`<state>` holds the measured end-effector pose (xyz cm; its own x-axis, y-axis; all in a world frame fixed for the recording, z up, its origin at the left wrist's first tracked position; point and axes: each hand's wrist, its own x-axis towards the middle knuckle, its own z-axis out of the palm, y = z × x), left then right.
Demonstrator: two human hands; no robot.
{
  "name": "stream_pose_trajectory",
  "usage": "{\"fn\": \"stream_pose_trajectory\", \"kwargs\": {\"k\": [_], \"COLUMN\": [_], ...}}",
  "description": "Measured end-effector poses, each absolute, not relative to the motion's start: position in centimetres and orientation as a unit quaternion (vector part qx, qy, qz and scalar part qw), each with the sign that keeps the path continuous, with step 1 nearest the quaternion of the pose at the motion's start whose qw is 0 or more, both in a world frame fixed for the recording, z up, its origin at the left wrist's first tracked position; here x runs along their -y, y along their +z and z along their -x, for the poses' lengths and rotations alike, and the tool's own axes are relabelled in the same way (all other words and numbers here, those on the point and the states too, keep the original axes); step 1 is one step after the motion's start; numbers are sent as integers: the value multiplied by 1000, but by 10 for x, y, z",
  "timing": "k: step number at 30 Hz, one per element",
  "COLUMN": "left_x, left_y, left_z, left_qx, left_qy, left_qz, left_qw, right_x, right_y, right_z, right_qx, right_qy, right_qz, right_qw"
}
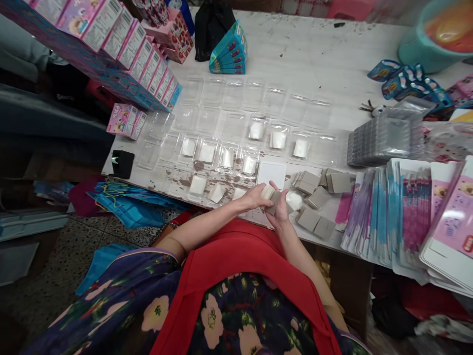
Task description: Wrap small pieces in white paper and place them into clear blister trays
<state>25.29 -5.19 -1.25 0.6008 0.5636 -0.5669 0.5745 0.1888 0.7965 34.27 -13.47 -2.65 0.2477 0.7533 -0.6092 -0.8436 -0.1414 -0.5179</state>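
Observation:
Near the front edge of the table, my two hands are close together over small square cards. My left hand grips a cream-edged stack of cards. My right hand is closed around grey square cards, its thumb raised beside them. Several stacks of grey cards lie to the right of my hands. Beyond them, clear plastic trays stand in rows, and some hold white square stacks. More white stacks sit along the front edge, and a white square lid-like piece lies just past my hands.
Nested clear trays and rows of printed pink and blue packaging cards stand at right. Small pink boxes are piled high at left. A teal bucket, a black bag and a black tape dispenser-like object are also on the table.

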Motion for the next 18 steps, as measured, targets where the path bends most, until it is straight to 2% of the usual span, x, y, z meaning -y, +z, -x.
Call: {"fn": "stream_pose_trajectory", "kwargs": {"k": [5, 10, 15, 18], "left_x": [51, 55, 55, 53], "left_y": [-18, -38, -41, -35], "left_z": [-254, -253, -253, -253], "left_qx": [-474, -465, -414, -417], "left_qy": [32, 99, 82, 67], "left_qz": [-627, -513, -450, -481], "left_qw": [618, 715, 787, 768], "right_x": [131, 127, 127, 128], "right_y": [-24, -30, -36, -37], "right_z": [-341, -344, -344, -343], "right_qx": [-35, -68, -85, -65], "right_qy": [613, 623, 598, 587], "right_qz": [458, 465, 507, 526], "right_qw": [643, 626, 615, 612]}}
